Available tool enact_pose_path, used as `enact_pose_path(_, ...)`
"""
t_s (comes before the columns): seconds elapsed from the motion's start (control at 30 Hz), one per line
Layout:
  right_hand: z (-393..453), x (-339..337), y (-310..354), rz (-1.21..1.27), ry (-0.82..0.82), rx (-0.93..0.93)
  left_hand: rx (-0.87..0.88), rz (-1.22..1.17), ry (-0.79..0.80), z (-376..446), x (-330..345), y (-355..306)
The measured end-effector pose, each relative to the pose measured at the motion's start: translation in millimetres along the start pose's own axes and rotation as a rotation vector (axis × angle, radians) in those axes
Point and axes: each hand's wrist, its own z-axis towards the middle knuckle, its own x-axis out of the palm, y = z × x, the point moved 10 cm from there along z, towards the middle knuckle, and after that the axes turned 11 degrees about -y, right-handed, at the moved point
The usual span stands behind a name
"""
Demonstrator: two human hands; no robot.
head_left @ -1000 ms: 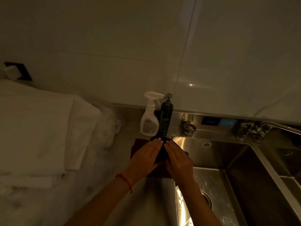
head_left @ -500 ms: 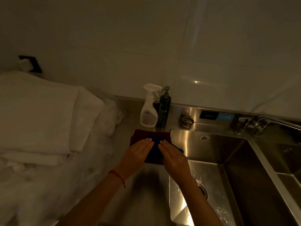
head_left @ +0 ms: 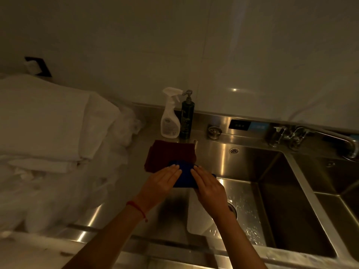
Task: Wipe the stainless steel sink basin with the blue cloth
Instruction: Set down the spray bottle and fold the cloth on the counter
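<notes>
Blue cloth point(head_left: 185, 174) lies under both my hands, on the steel counter point(head_left: 171, 206) right at the left edge of the sink basin point(head_left: 272, 200). Part of it sits on top of a dark red cloth point(head_left: 171, 154). I think I put it there so I can press it into a neat pad before I wipe. A flat pad is easier to push around the steel.

My left hand point(head_left: 162, 184) lies flat on the left side of the blue cloth. My right hand point(head_left: 208, 186) lies flat on the right side. All my fingers are straight and close together. They press down on the cloth. They are not curled around it, so I am not holding it up yet.

Both arms reach forward from the bottom and come close together at the cloth. My fingertips point away from me, toward the wall. A red string point(head_left: 137, 207) goes around my left wrist.

Behind the cloths stand a white spray bottle point(head_left: 170, 119) and a dark pump bottle point(head_left: 187, 118), just beside each other. White folded towels point(head_left: 48, 123) are piled far to the left.

The basin has small wet drops near the drain point(head_left: 232, 209). I think the wiping has not started, because the cloth is not in the basin yet.
</notes>
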Motion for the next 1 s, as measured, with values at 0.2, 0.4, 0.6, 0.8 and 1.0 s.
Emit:
enact_pose_path(0.2, -23.1, -7.0, 10.9, 0.005, 0.025, -0.036, -0.010, 0.007, 0.074, -20.9, -3.6, -17.9)
enact_pose_path(0.4, -48.3, 4.4, 24.3, 0.043, 0.097, -0.016, -0.005, 0.003, 0.121, -45.8, -3.7, -26.2)
enact_pose_path(0.6, -67.7, 12.5, 34.3, 0.048, 0.139, 0.012, 0.010, -0.036, 0.144, -67.3, 0.3, -31.2)
enact_pose_path(0.8, -83.5, 14.9, 42.1, 0.011, 0.159, 0.037, 0.021, -0.082, 0.169, -82.8, 7.9, -35.0)
enact_pose_path(1.0, -98.0, 17.2, 42.6, 0.006, 0.175, 0.065, -0.006, -0.130, 0.231, -97.0, 18.4, -41.0)
